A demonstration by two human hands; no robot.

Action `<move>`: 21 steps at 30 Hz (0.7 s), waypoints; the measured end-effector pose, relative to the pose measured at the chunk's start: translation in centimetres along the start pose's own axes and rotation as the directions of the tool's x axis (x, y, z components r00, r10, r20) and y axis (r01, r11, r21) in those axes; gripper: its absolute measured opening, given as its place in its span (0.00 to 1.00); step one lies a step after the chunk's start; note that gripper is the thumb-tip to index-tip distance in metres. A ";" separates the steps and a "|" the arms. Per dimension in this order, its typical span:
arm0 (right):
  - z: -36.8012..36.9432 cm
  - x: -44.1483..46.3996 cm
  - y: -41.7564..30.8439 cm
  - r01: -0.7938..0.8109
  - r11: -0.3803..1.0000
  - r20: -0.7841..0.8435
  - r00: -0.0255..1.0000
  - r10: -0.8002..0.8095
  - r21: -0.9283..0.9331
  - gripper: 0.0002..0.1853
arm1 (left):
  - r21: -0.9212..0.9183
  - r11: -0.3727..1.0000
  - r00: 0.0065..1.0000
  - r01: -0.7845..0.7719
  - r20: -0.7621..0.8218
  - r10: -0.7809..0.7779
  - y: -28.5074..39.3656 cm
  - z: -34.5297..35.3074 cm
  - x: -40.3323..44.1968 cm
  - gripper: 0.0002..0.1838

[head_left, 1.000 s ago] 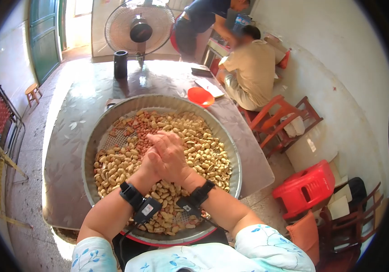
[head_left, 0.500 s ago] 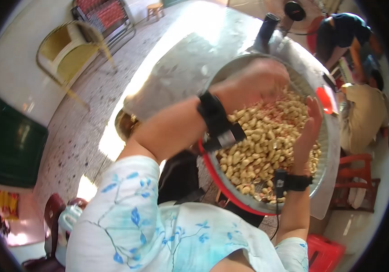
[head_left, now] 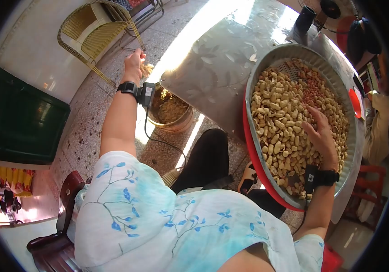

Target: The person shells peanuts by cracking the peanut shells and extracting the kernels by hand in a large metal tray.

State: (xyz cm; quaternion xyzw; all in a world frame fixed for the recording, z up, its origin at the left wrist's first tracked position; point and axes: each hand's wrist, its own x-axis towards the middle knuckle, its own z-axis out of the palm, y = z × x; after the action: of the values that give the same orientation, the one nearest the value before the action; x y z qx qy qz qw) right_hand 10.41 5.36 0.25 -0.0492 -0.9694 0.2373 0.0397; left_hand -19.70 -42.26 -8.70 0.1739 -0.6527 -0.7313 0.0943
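My left hand (head_left: 134,65) is stretched out to the left above a bucket (head_left: 183,124). Its fingers are curled, with light-brown peanut shells (head_left: 147,69) showing at their edge. More shells and scraps lie inside the bucket. My right hand (head_left: 322,138) rests on the unshelled peanuts (head_left: 278,122), palm down, thumb and fingers apart. These peanuts fill much of a round grey metal tray (head_left: 254,75). Reddish shelled kernels (head_left: 314,86) lie together toward the tray's far side. A red basin (head_left: 260,174) shows under the tray's near edge.
The tray stands at the right of a table (head_left: 212,68) with a leaf-patterned cover. A dark cup (head_left: 304,19), a fan (head_left: 330,8) and a red object (head_left: 355,103) are beyond it. A wicker chair (head_left: 99,38) stands at the left. Another person's clothing (head_left: 375,131) shows at the right.
My left hand has swung from over the tray out left to above the bucket, carrying shells. My right hand has shifted onto the peanuts. The view has turned, bringing the bucket into sight.
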 end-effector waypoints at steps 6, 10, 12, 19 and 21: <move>-0.2 -0.2 -0.1 -0.002 0.998 -0.024 1.000 0.004 0.060 0.28 | -0.389 0.909 0.981 -0.152 0.053 0.187 2.8 0.0 2.5 0.07; -1.5 -0.6 -0.4 -0.056 0.995 0.113 0.992 0.065 -0.080 0.31 | -0.398 0.911 0.947 0.107 0.321 0.029 10.8 5.3 -4.7 0.13; -1.5 -1.1 0.0 -0.008 0.993 0.071 0.997 0.016 -0.117 0.32 | -0.341 0.934 0.895 0.104 0.442 0.062 13.8 8.5 -9.6 0.16; -2.6 -1.5 0.5 -0.092 0.979 0.029 0.996 0.088 0.180 0.14 | -0.322 0.947 0.089 0.021 0.944 0.319 16.0 21.4 -20.1 0.21; -2.2 -1.1 2.7 -0.048 0.979 -0.127 0.989 0.074 0.196 0.10 | -0.300 0.952 0.050 -0.066 0.952 0.303 15.6 25.6 -23.4 0.17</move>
State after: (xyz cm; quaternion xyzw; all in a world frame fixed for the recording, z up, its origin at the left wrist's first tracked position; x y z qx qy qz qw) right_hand 11.97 8.61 0.94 -0.0906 -0.9350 0.3274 0.1018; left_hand -9.23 -12.18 12.04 -0.4621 -0.4916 -0.6889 -0.2650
